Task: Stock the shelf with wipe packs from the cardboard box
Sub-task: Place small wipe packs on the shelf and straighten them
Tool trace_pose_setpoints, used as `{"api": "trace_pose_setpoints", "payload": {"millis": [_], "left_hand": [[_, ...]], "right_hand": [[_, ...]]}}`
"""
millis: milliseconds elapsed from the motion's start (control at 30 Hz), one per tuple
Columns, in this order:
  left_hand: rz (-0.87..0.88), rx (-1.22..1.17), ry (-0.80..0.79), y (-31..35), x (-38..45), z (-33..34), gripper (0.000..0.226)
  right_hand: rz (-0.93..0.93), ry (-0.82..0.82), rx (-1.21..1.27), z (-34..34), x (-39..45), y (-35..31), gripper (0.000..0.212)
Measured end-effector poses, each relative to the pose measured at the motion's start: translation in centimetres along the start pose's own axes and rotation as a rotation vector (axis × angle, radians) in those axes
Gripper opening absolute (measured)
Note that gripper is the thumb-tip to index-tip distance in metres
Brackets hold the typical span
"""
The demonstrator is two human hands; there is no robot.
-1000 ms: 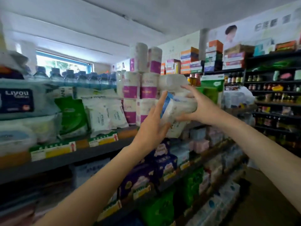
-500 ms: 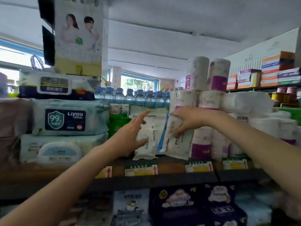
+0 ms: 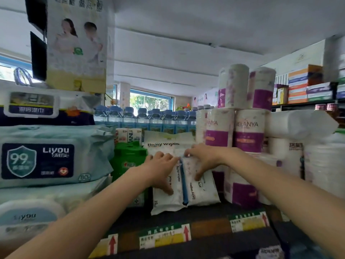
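Your right hand (image 3: 202,158) has its fingers curled over the top of the right wipe pack (image 3: 200,186), thumb on its front. Your left hand (image 3: 161,168) holds the left wipe pack (image 3: 168,195) beside it the same way. Both packs stand on the shelf (image 3: 205,214). Push them back gently together, keep them straight, then let go

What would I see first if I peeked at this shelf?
Two hands, left hand and right hand, meet in the middle, each with a grip on a white wipe pack standing on the shelf. At the left lies a big pale blue Liyou pack. At the right, purple and white paper rolls are stacked high.
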State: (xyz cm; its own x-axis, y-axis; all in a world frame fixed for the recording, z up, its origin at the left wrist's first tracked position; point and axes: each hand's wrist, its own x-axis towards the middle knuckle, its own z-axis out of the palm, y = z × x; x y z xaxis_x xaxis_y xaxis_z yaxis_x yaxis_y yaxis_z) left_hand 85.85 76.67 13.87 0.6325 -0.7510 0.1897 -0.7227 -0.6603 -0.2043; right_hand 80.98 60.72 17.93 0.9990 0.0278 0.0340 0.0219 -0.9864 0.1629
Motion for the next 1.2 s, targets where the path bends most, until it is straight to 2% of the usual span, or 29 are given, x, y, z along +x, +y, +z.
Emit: {"api": "trace_pose_setpoints", "payload": {"millis": [100,200,267,367,433,533,600,867,1067,1133,1200], "left_hand": [[0.02,0.07,0.004,0.2,0.3,0.3,0.108],[0.02,0.072,0.004,0.3,0.4,0.7,0.111],[-0.004,0.062,0.011,0.0,0.3,0.4,0.111],[-0.059,0.057,0.043,-1.3,0.3,-1.1,0.104],[-0.112,0.046,0.075,-2.3,0.6,-2.3,0.084],[-0.162,0.053,0.057,-3.6,1.3,-3.2,0.037],[-0.187,0.046,0.014,-3.8,1.6,-2.8,0.027],[-0.261,0.048,0.109,-3.8,2.7,-2.1,0.019],[-0.347,0.234,0.337,-4.2,2.7,-2.6,0.018],[-0.318,0.249,0.304,-4.3,2.9,-2.7,0.02],[-0.265,0.206,0.203,-4.5,2.8,-2.5,0.023]], "right_hand": [[0.032,-0.079,-0.13,1.1,0.2,0.7,0.116],[0.062,-0.122,-0.178,2.6,0.5,0.8,0.128],[0.041,-0.106,-0.14,2.1,0.3,0.6,0.126],[-0.064,0.028,0.081,-0.2,-0.1,-0.2,0.108],[-0.125,0.109,0.155,-0.8,0.1,-1.4,0.103],[-0.149,0.082,0.014,0.9,1.1,-3.3,0.114],[-0.161,0.078,-0.07,2.3,1.5,-3.9,0.118],[-0.257,0.214,0.036,4.5,2.2,-2.6,0.121],[-0.249,0.416,0.104,4.9,2.1,-3.7,0.118],[-0.194,0.393,0.094,4.6,2.6,-4.2,0.115],[-0.164,0.312,0.094,4.2,2.7,-4.1,0.11]]}}
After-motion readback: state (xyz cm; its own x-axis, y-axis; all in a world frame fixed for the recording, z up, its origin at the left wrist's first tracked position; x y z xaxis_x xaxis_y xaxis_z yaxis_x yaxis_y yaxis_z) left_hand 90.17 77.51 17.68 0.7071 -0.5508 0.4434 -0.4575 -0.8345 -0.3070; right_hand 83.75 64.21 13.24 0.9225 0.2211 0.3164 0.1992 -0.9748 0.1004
